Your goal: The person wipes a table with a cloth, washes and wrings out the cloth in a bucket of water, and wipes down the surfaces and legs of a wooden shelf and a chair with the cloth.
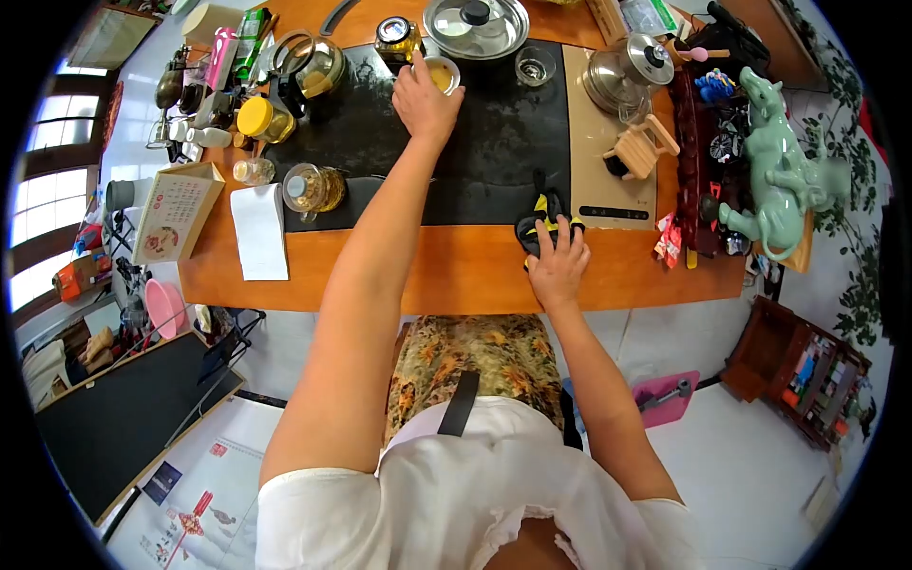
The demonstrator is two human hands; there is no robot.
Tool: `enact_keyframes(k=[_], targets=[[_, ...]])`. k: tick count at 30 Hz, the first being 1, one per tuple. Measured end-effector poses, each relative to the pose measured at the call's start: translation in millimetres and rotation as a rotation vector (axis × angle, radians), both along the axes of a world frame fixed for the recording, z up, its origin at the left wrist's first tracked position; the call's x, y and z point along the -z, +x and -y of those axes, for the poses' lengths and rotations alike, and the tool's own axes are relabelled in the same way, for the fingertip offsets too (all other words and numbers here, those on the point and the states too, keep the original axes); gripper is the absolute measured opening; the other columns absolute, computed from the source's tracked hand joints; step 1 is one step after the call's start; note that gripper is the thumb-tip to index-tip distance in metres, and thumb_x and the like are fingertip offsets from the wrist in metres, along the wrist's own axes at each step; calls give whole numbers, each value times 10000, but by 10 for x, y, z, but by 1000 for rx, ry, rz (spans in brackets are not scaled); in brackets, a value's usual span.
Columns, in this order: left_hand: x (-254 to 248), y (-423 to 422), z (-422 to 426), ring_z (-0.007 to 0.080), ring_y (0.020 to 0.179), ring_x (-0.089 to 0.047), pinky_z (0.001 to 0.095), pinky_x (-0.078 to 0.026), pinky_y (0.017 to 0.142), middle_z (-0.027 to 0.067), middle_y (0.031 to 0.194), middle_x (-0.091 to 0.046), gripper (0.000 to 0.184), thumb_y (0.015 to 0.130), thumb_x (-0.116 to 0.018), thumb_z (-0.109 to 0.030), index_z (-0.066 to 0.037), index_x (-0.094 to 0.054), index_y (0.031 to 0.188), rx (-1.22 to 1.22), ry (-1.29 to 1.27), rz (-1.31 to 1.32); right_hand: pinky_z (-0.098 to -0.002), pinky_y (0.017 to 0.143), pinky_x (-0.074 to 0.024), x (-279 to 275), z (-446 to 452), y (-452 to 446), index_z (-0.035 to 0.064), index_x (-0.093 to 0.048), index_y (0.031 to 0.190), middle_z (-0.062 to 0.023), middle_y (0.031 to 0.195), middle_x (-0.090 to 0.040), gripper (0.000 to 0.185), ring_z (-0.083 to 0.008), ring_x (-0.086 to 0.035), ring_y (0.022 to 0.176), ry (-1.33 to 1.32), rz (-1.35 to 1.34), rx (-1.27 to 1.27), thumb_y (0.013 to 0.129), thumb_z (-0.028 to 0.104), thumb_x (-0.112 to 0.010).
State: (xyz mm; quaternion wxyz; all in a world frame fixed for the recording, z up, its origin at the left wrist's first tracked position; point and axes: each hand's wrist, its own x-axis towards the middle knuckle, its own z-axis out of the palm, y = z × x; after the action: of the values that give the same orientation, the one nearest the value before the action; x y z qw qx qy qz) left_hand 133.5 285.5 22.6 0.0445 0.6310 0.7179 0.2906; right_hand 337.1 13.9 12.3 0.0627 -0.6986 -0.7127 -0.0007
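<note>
My left hand (426, 103) reaches to the far side of the black tea tray (475, 142), its fingers and thumb closed round the rim of a small cup (443, 72) with yellowish liquid. A glass jar with a dark lid (397, 36) stands just beyond those fingertips. Near the front edge of the tray, my right hand (559, 264) lies with fingers apart on a crumpled black-and-yellow cloth (545, 211), whose exact kind I cannot make out. Its palm is over the wooden table (456, 271).
A lidded steel pot (475, 33) and a small glass bowl (535, 66) stand at the back. On the right are a glass kettle (617, 81), a wooden holder (641, 147) and a green figurine (779, 161). Left are a glass teapot (323, 71), lidded jar (315, 190), white paper (258, 233) and desk calendar (176, 214).
</note>
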Motion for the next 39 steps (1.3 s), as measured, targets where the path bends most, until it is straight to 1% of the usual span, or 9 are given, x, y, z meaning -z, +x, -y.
enact_keyframes(k=[2,6,11,17,24,28,31,36,39], targets=[[21,-56,-49,355,1117,-499,452,-426,932,188,1207,-516,929,643,-821,-360,-39,-385,1398,-5,39,-33,-551,979,-320,33,-56,-25,212,-518,1322,-112,1415,-378,641,-384,-353,1259,7,-2,5,713,226,-718],[-17,-137,78,360,1055,-526,450,-448,884,176,1116,-534,933,588,-839,-324,-65,-416,1377,22,65,8,-555,986,-314,8,-37,-55,214,-536,1305,-103,1413,-386,623,-393,-350,1269,1,-42,25,707,219,-712],[-109,-213,493,352,1100,-491,447,-407,932,175,1175,-501,970,594,-843,-282,-76,-377,1420,58,139,64,-547,986,-324,64,-54,-33,216,-494,1337,-109,1419,-375,659,-400,-368,1253,13,8,-12,709,203,-696],[-434,-328,1241,353,1135,-470,458,-379,968,166,1216,-490,977,622,-833,-232,-98,-339,1454,47,99,129,-549,992,-317,53,-94,13,215,-482,1342,-114,1414,-378,657,-406,-358,1261,26,10,-85,715,193,-678],[-561,-423,2219,361,1174,-456,456,-372,1001,177,1252,-493,964,618,-834,-216,-104,-366,1454,-130,66,195,-557,1002,-312,85,-72,85,219,-467,1350,-106,1425,-359,626,-406,-343,1275,-16,47,-153,750,192,-645],[-600,-551,2851,374,1187,-448,468,-368,1009,201,1269,-480,972,621,-831,-202,-84,-351,1458,-251,75,202,-601,977,-316,106,-128,90,222,-447,1365,-110,1444,-332,600,-415,-325,1290,-31,42,-204,791,183,-616],[-564,-695,3347,376,1176,-452,467,-378,1002,207,1282,-467,972,626,-833,-198,-48,-341,1451,-350,130,151,-604,934,-338,159,-157,81,228,-465,1356,-107,1431,-348,581,-419,-335,1277,56,35,-269,798,199,-623],[-451,-851,4226,367,1188,-448,461,-379,1002,197,1285,-465,926,621,-837,-205,-2,-380,1401,-551,-15,126,-572,927,-363,237,-167,153,238,-515,1311,-80,1399,-402,589,-406,-392,1241,183,65,-332,739,218,-654],[-251,-879,4623,364,1190,-446,463,-373,1005,190,1281,-467,905,608,-837,-194,-1,-404,1378,-634,-80,91,-565,926,-368,304,-191,218,210,-531,1300,-84,1387,-426,554,-398,-407,1239,240,85,-395,754,219,-619]])
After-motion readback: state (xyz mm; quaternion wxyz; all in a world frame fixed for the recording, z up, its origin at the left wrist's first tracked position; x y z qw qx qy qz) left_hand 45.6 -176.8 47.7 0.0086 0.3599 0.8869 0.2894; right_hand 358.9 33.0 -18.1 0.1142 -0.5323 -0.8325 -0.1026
